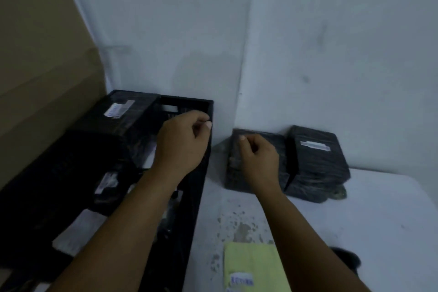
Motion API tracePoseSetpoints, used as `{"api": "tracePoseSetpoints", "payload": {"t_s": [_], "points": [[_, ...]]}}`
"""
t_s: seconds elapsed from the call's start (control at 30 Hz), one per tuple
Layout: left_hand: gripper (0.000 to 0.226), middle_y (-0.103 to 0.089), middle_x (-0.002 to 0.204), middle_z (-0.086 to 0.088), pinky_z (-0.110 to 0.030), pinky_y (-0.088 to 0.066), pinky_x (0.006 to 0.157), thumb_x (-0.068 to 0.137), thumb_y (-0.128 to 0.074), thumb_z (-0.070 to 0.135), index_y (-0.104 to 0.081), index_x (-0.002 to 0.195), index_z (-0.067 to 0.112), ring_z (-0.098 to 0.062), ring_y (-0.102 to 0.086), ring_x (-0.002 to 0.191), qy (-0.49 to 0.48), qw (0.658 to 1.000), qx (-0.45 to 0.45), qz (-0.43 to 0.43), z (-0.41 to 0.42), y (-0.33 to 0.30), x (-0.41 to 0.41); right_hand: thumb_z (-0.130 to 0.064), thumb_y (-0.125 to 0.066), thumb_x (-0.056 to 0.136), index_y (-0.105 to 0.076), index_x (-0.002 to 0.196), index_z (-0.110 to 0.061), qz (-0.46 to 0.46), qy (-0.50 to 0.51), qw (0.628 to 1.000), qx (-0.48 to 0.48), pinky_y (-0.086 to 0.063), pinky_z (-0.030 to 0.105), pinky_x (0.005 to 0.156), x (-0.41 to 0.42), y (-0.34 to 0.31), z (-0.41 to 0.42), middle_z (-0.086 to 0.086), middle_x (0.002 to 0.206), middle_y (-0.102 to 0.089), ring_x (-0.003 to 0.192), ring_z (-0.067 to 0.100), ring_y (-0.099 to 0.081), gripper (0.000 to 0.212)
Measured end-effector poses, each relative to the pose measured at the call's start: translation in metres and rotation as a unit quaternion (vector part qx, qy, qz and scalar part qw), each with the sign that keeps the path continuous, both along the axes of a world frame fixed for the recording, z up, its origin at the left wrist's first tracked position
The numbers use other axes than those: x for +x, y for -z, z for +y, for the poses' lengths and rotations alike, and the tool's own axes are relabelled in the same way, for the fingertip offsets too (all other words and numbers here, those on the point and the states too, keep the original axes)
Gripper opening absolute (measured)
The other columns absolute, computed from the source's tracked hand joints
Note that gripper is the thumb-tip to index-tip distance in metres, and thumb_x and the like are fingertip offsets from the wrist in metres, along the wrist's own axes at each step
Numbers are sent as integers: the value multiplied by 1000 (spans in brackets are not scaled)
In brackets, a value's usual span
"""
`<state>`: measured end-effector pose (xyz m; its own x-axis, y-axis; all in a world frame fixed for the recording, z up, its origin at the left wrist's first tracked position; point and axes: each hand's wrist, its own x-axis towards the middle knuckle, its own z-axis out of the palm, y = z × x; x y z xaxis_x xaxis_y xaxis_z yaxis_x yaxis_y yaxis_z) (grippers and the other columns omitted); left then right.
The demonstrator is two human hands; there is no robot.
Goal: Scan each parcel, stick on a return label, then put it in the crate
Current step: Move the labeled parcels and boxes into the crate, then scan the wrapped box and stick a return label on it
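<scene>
A black crate [206,149] stands at the left and holds black-wrapped parcels, one [118,116] with a white label on top. My left hand [182,142] hovers over the crate's right side, fingers curled, nothing visible in it. My right hand [258,161] hangs over a black parcel [234,168] leaning against the wall on the white table [355,220]; its fingers are curled and I cannot tell whether it touches the parcel. A second black parcel [315,163] with a white label lies just right of it. A yellow sheet [251,265] with a handwritten label lies at the near edge.
A large brown cardboard box [40,54] rises at the left behind the crate. White walls form a corner right behind the crate and parcels. A dark object [348,258] sits near my right forearm at the table's front.
</scene>
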<state>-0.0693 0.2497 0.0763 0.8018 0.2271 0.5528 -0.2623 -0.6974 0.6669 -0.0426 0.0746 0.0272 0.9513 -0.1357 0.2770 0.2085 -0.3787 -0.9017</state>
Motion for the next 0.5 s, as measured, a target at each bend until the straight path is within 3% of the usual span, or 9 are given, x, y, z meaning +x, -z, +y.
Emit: {"api": "tracePoseSetpoints", "payload": {"t_s": [0.1, 0.2, 0.27, 0.37, 0.43, 0.5], "points": [[12, -71, 83, 12, -21, -54, 71, 91, -64, 29, -73, 97, 26, -3, -65, 75, 46, 999, -3, 22, -47, 13, 13, -33, -56, 99, -68, 82, -23, 42, 52, 998, -12, -48, 21, 60, 3, 25, -54, -9, 71, -65, 66, 2, -61, 22], [11, -69, 87, 12, -17, -49, 70, 92, -64, 29, -72, 100, 26, -5, -65, 79, 57, 993, -22, 103, -83, 45, 32, -31, -54, 100, -67, 86, -26, 83, 82, 992, -39, -41, 20, 55, 7, 49, -94, -10, 72, -65, 64, 2, -60, 20], [12, -71, 97, 5, -20, -46, 74, 93, -64, 26, -71, 103, 22, -10, -64, 85, 39, 983, -46, 175, -97, 75, 45, -28, -54, 101, -68, 90, -24, 114, 73, 989, -64, -41, 22, 56, 10, 65, -111, -8, 73, -64, 62, 3, -59, 18], [25, -68, 118, -3, -23, -42, 82, 95, -63, 23, -67, 119, 17, -14, -60, 97, 7, 959, -71, 275, -107, 122, 59, -25, -54, 101, -68, 112, -17, 163, 39, 980, -108, -45, 20, 59, 16, 88, -119, -5, 88, -65, 70, 3, -59, 19], [33, -65, 126, -7, -27, -47, 88, 95, -63, 22, -63, 127, 15, -23, -62, 107, -8, 946, -77, 316, -107, 147, 66, -23, -53, 101, -66, 116, -16, 173, 20, 976, -132, -50, 23, 68, 20, 99, -117, 1, 103, -67, 79, 9, -61, 21], [32, -63, 121, -10, -36, -55, 85, 94, -63, 24, -61, 126, 16, -28, -63, 101, -27, 939, -78, 335, -107, 164, 74, -21, -54, 100, -64, 119, -14, 167, 2, 974, -154, -52, 32, 86, 26, 106, -113, 9, 123, -62, 100, 20, -62, 22]]}}
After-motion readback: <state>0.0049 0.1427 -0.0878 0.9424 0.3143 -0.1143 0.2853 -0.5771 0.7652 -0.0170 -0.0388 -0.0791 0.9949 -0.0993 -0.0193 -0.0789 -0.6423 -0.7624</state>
